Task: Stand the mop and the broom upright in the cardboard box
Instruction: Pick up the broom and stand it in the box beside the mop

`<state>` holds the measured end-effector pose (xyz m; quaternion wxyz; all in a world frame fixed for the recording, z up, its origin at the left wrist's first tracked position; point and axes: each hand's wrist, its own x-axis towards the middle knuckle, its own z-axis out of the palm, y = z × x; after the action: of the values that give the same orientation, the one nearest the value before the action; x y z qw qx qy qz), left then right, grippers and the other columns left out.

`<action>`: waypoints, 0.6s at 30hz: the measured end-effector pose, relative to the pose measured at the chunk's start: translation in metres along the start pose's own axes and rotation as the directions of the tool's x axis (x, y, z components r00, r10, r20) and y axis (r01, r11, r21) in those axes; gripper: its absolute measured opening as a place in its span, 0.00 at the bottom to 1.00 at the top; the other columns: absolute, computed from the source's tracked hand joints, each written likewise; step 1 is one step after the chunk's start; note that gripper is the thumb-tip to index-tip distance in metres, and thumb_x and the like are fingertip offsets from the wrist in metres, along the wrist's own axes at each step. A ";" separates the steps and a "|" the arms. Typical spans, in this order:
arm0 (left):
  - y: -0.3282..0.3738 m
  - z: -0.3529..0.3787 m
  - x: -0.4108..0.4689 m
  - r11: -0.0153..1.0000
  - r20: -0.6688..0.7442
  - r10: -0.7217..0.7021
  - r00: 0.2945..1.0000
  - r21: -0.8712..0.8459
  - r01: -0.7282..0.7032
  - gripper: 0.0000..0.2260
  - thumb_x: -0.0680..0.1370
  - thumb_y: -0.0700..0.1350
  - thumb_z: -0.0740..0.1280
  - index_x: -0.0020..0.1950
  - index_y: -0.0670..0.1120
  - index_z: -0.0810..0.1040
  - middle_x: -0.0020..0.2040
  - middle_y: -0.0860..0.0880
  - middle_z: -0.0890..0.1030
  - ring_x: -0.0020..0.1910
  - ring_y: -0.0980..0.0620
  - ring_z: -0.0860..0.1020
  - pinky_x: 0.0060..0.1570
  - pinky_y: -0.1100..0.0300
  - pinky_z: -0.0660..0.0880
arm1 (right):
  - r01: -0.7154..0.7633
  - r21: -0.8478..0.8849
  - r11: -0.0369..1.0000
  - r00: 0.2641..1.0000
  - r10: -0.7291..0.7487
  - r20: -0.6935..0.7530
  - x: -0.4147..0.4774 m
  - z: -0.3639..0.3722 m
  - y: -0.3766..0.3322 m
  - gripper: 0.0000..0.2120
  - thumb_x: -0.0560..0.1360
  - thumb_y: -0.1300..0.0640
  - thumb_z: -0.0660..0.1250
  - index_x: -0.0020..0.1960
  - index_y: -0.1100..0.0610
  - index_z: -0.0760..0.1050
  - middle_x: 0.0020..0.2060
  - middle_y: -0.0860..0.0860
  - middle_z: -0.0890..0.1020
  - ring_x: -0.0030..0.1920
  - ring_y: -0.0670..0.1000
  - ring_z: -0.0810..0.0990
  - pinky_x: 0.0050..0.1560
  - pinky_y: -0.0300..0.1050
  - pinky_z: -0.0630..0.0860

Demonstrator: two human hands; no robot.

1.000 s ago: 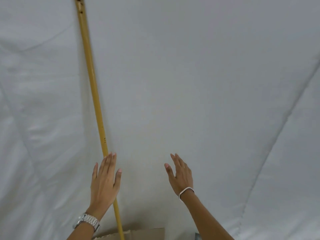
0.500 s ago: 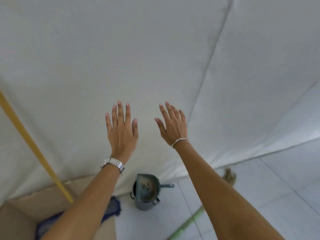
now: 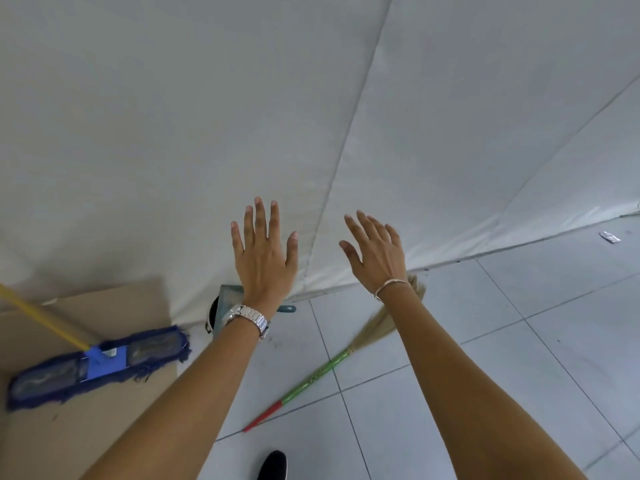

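The mop (image 3: 100, 363) has a blue fringed head and a yellow handle that rises up to the left; its head rests inside the open cardboard box (image 3: 114, 299) at the lower left. The broom (image 3: 322, 368) lies flat on the tiled floor, with a green and red handle and straw bristles partly hidden behind my right wrist. My left hand (image 3: 263, 252) and my right hand (image 3: 375, 251) are both raised in front of the white fabric wall, fingers spread, holding nothing. Neither hand touches the mop or the broom.
A grey-green dustpan on a dark bucket (image 3: 225, 306) stands against the wall between the box and the broom, partly behind my left wrist. A dark shoe tip (image 3: 273, 465) shows at the bottom. A small wrapper (image 3: 610, 237) lies on the floor at the far right.
The view has tilted down and to the right: the box, mop head and broom on the floor have come into sight. Both hands stay empty and spread.
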<state>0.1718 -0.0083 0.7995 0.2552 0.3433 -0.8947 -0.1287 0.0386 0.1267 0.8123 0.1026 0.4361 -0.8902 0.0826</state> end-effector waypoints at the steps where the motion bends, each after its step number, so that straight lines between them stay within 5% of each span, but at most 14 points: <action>1: 0.000 0.015 0.000 1.000 0.032 -0.018 0.999 -0.006 0.018 0.26 0.81 0.55 0.51 0.77 0.45 0.51 0.78 0.42 0.52 0.77 0.45 0.51 0.74 0.45 0.42 | 0.006 -0.022 1.000 0.999 -0.005 0.039 0.000 0.011 0.010 0.24 0.78 0.44 0.50 0.73 0.50 0.57 0.73 0.53 0.64 0.73 0.54 0.62 0.72 0.56 0.58; 7: -0.012 0.109 -0.002 0.995 0.189 -0.099 0.977 0.030 0.095 0.29 0.80 0.58 0.51 0.77 0.45 0.52 0.78 0.41 0.52 0.77 0.44 0.50 0.74 0.44 0.43 | 0.063 -0.083 0.995 0.992 -0.053 0.118 0.031 0.077 0.061 0.24 0.78 0.45 0.52 0.72 0.52 0.59 0.72 0.56 0.66 0.70 0.57 0.66 0.70 0.58 0.61; 18: -0.063 0.332 -0.081 0.957 0.371 -0.277 0.887 0.184 0.222 0.31 0.78 0.60 0.45 0.75 0.44 0.58 0.77 0.40 0.56 0.76 0.42 0.55 0.74 0.44 0.47 | -0.018 0.175 0.984 0.932 -0.047 0.361 0.030 0.338 0.133 0.27 0.76 0.41 0.52 0.72 0.52 0.60 0.72 0.55 0.66 0.70 0.58 0.65 0.70 0.56 0.61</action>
<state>0.0763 0.0191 0.4663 0.0279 0.4395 -0.8825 -0.1651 -0.1221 0.1051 0.4861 -0.1018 0.4576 -0.8799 0.0778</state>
